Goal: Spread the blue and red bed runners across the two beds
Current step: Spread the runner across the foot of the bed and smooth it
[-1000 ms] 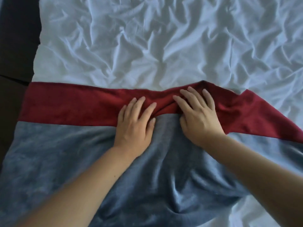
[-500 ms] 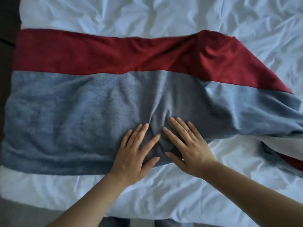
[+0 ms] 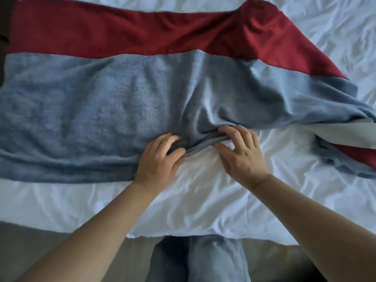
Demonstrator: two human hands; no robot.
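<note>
Nearest the camera, jeans-clad legs [image 3: 195, 259] stand against the near edge of the bed [image 3: 203, 200], which is white and rumpled between that edge and the cloth. Just beyond, left hand [image 3: 158, 159] and right hand [image 3: 242, 153] sit close together at the near hem of the blue runner [image 3: 91, 119]. The fingers of both are curled, pinching a bunched fold of that hem. Blue runner lies fairly flat across the left half. Its right half is creased and twisted, the end turned over with a pale underside showing. Farther off, red runner [image 3: 122, 35] lies alongside, touching the blue one's far edge, humped at right. Risk, judged: pulling from this middle pinch alone could drag the flat left part out of line and deepen the creases, and the twisted right end may set in unless opened out first
</note>
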